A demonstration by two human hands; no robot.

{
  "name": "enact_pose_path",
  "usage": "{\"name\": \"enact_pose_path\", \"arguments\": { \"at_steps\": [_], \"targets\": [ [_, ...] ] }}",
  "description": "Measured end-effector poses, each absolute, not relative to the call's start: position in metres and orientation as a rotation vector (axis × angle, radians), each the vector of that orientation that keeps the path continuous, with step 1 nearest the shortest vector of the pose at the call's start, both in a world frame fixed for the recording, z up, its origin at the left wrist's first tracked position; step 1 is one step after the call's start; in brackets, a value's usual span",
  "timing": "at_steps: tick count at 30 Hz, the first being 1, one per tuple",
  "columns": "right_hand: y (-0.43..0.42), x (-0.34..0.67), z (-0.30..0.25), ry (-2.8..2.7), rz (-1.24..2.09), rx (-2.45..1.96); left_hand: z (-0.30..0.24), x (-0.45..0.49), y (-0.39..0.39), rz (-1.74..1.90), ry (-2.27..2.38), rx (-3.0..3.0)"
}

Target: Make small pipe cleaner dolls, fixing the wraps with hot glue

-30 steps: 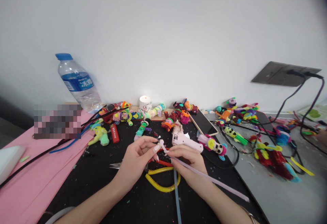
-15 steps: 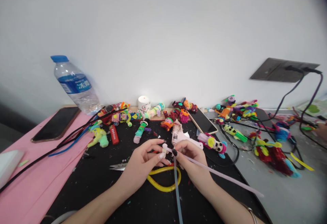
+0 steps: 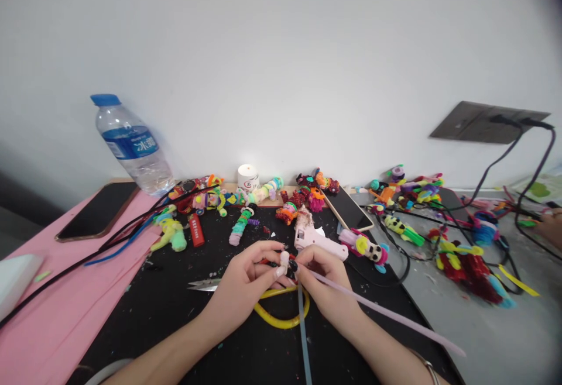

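Observation:
My left hand (image 3: pixel 248 274) pinches a small pale rolled piece (image 3: pixel 284 259) between thumb and fingers. My right hand (image 3: pixel 327 271) meets it from the other side, its fingertips closed on a long pale pink pipe cleaner (image 3: pixel 390 311). The loose end of the pipe cleaner slopes down to the right across my right forearm. Between my wrists a pale blue strip (image 3: pixel 304 335) runs towards the front edge. Below my fingers lie scissors with yellow handles (image 3: pixel 283 322); one blade tip shows left of my left hand. Behind my right hand rests a pink glue gun (image 3: pixel 322 241).
Colourful pipe-cleaner figures (image 3: pixel 259 193) line the back of the black mat (image 3: pixel 171 326), with more on the grey table at right. A bottle (image 3: pixel 136 151), a red lighter (image 3: pixel 196 230), a paper cup (image 3: pixel 248 178), two phones and black cables surround the mat. Another person's hand shows at far right.
My right fingers have shifted slightly left and down against the pale piece. The pink pipe cleaner's near end no longer crosses over it, and its far end reaches further right.

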State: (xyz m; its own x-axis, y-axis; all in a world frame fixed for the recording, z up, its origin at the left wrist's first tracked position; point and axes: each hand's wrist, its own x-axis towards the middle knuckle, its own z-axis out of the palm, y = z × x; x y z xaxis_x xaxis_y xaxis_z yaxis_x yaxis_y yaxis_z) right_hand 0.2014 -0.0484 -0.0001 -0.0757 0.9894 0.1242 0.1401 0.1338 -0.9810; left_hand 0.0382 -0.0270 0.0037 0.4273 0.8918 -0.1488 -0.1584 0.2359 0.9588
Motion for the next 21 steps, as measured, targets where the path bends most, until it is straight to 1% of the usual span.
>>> {"name": "enact_pose_path", "arguments": {
  "at_steps": [8,21],
  "targets": [
    [-0.0458,0.2024,0.0045,-1.406,1.119,-1.225,0.0047,0.0359,-0.0245,0.819,0.849,1.104],
    [-0.0462,0.202,0.0024,-1.493,1.066,-1.288,0.0078,0.0336,-0.0251,0.807,0.922,1.25]
  ]
}}
